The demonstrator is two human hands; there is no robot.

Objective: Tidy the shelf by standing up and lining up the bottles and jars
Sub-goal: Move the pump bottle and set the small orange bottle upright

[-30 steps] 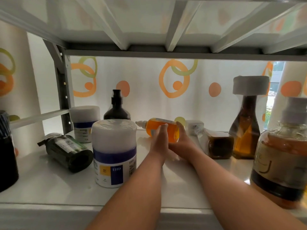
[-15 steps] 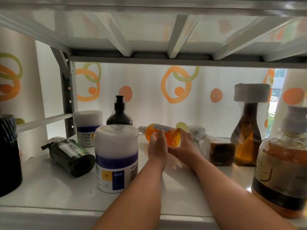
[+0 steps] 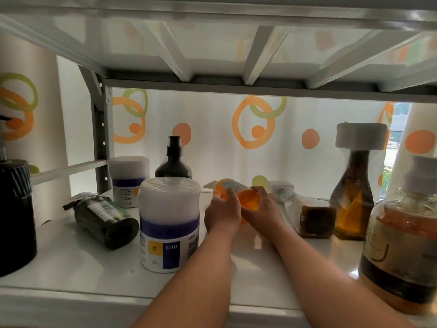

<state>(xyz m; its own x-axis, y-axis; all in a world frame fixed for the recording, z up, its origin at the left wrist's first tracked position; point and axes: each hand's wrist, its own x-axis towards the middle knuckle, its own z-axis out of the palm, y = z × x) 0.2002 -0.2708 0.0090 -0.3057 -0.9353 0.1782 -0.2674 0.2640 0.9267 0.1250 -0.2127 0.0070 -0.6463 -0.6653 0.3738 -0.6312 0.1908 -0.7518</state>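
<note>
A small orange bottle (image 3: 246,197) with a white cap lies tilted, cap pointing left, above the middle of the white shelf (image 3: 260,268). My left hand (image 3: 222,214) grips its left side and my right hand (image 3: 264,209) wraps its base, so both hold it. A dark green bottle (image 3: 106,218) lies on its side at the left. A wrapped brown bottle (image 3: 314,220) lies on its side to the right of my hands. A large white jar with a blue band (image 3: 169,223) stands in front, left of my left hand.
A smaller white jar (image 3: 128,181) and a black pump bottle (image 3: 173,162) stand at the back left. A tall amber bottle (image 3: 354,192) stands at the back right, a big amber pump bottle (image 3: 402,245) at the front right, a black container (image 3: 14,214) at the far left.
Both hands have closed more tightly around the orange bottle and lifted its base end slightly off the shelf. The view has shifted a little downward.
</note>
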